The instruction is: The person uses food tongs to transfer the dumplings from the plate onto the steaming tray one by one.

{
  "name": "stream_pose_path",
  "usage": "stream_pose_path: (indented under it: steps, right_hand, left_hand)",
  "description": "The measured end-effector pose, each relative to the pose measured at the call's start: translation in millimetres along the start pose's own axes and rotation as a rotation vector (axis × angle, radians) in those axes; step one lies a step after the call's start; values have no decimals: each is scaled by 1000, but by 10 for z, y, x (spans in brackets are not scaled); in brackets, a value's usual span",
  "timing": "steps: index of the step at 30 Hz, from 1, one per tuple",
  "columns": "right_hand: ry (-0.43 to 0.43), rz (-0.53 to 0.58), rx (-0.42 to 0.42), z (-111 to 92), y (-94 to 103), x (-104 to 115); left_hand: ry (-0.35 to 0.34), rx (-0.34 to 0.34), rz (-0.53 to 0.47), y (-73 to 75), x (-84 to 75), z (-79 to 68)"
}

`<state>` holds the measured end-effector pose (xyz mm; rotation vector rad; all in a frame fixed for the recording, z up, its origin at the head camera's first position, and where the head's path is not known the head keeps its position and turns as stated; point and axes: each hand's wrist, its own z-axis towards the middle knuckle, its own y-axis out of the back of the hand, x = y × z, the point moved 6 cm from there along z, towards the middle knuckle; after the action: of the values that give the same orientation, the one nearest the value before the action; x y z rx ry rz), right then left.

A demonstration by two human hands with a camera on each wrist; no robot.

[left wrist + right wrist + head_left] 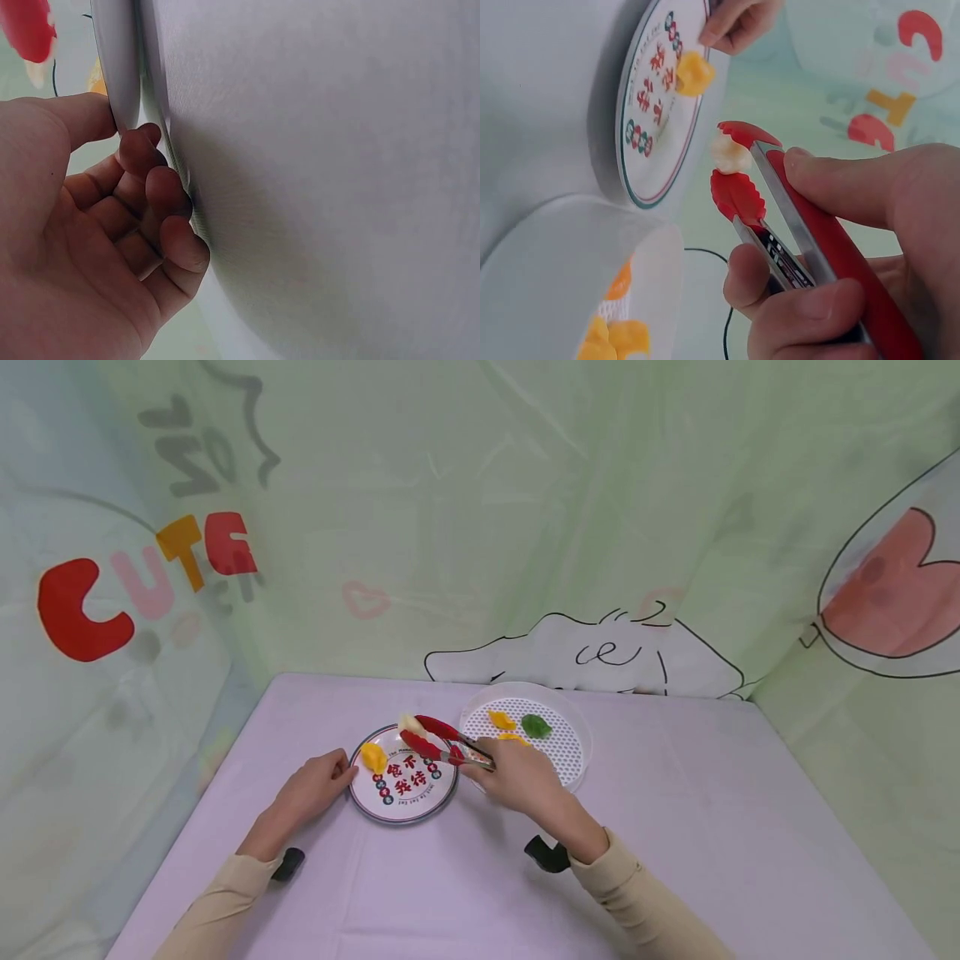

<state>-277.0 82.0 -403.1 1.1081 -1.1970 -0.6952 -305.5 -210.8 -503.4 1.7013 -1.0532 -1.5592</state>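
My left hand (311, 787) pinches the left rim of a white plate (427, 806) with red characters, thumb above and index finger against the edge in the left wrist view. A yellow dumpling-like piece (373, 758) lies on the plate near that thumb. My right hand (521, 777) grips red-tipped metal tongs (817, 232). Between the tong tips a pale, whitish dumpling-like piece (731, 154) is held, raised over the plate's far right side in the head view.
Right of the plate stands a round white perforated basket (582, 739), partly behind my right hand. Inside it lie a green piece (536, 726) and yellow pieces (502, 720). A pale cloth covers the table (675, 827); printed curtains (450, 527) enclose it behind and at the sides.
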Motion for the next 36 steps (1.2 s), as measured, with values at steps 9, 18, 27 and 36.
stream_pose_path:
  steps: [9,18,27,36]
  right_hand:
    - [-65,26,-26,-156,256,-339]
    - [-124,43,65,-345,558,-795]
    - [-166,-25,189,-478,845,-1185]
    - [-168,-94,291,-506,864,-1295]
  left_hand:
    - [-11,-3,2,-15,9,18]
    - [4,-2,11,-33,36,27]
    - [-1,0,-4,-11,-20,-19]
    - [-16,-12,-8,-18,3,7]
